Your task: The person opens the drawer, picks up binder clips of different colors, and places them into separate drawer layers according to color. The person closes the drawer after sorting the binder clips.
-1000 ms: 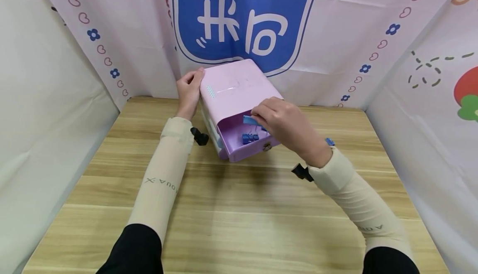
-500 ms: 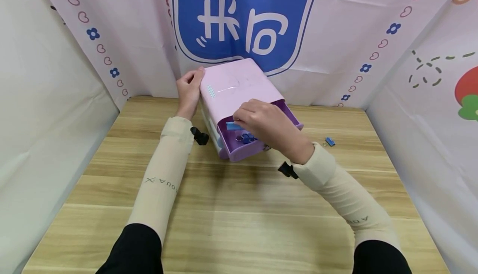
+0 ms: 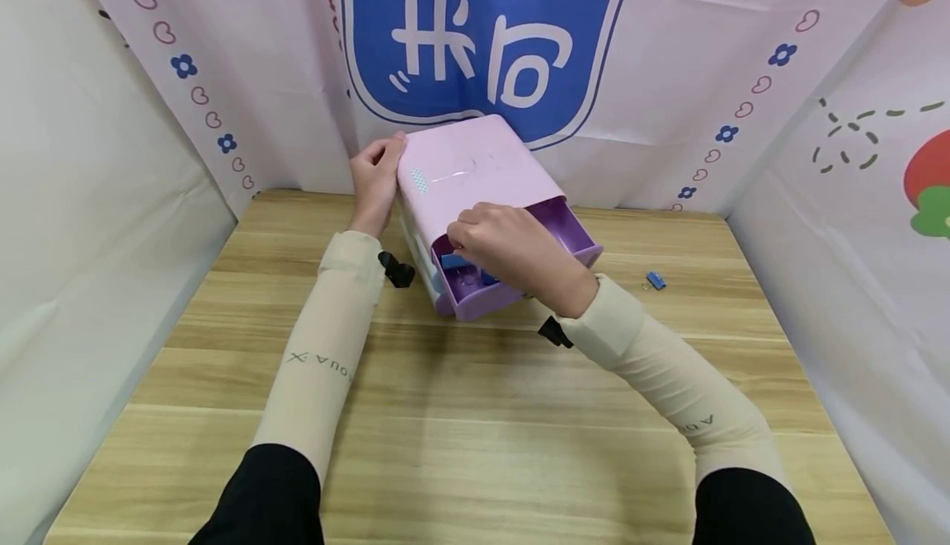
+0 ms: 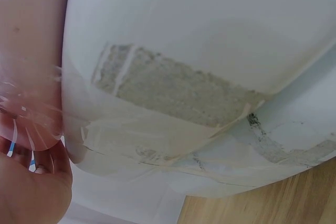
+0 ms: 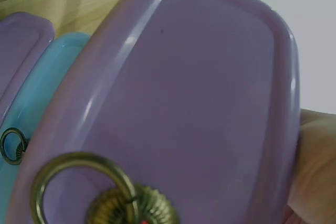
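Observation:
A small drawer box [image 3: 475, 170] with a pink top stands at the back, its purple top drawer [image 3: 486, 306] pulled out. At its rear left corner my left hand [image 3: 375, 178] grips the edge, fingers bent; the left wrist view shows that hand [image 4: 31, 177] beside the white side wall. Over the drawer, my right hand [image 3: 515, 244] pinches a blue binder clip [image 3: 454, 261] low inside the drawer's left end. A darker blue clip [image 3: 487, 278] lies in the drawer, partly hidden by the hand. In the right wrist view the drawer front [image 5: 199, 93] hides most of the fingers.
Another blue binder clip [image 3: 656, 280] lies on the wooden table [image 3: 475, 438], right of the box. A brass ring pull [image 5: 79, 166] hangs on the drawer front; a blue drawer [image 5: 44, 87] sits below. A printed cloth [image 3: 631, 141] hangs close behind.
My right hand has moved left across the drawer and lowered the blue binder clip into its left end. The clip on the table has come into full view. My left hand has stayed put.

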`<state>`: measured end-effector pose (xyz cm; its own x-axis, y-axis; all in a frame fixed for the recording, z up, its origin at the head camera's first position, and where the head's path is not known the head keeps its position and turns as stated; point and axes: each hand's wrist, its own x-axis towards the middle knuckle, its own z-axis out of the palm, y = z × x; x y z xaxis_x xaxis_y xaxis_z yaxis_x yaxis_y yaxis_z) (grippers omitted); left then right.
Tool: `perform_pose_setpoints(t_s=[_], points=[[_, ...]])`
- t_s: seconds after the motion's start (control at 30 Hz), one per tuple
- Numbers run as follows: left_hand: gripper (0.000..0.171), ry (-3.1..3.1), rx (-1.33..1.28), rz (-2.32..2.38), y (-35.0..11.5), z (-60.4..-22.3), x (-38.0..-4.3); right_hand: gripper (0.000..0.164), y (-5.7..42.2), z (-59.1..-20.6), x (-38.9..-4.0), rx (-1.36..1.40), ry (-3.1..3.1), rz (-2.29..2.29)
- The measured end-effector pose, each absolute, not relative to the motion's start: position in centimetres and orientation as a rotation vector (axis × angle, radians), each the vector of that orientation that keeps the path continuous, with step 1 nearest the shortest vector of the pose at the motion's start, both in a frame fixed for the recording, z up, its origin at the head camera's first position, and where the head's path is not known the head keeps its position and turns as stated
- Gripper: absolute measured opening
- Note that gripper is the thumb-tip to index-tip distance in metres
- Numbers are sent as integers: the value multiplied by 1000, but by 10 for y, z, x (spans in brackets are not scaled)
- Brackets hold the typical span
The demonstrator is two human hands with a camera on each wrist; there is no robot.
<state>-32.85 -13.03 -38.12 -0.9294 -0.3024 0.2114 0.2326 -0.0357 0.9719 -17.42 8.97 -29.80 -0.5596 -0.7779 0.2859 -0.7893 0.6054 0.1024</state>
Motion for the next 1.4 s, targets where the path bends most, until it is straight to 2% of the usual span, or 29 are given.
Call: perform_pose_setpoints(t_s=[0.67, 1.03, 1.4], points=[[28, -1887, 79, -2028, -133, -385, -330, 18, 96, -288, -166, 1263, -2652, 158], [29, -1884, 75, -2034, -132, -385, -331, 19, 123, -283, -159, 1184, -2651, 185], [30, -1881, 69, -2047, -132, -384, -331, 32, 158, -281, -152, 1083, -2572, 306]])
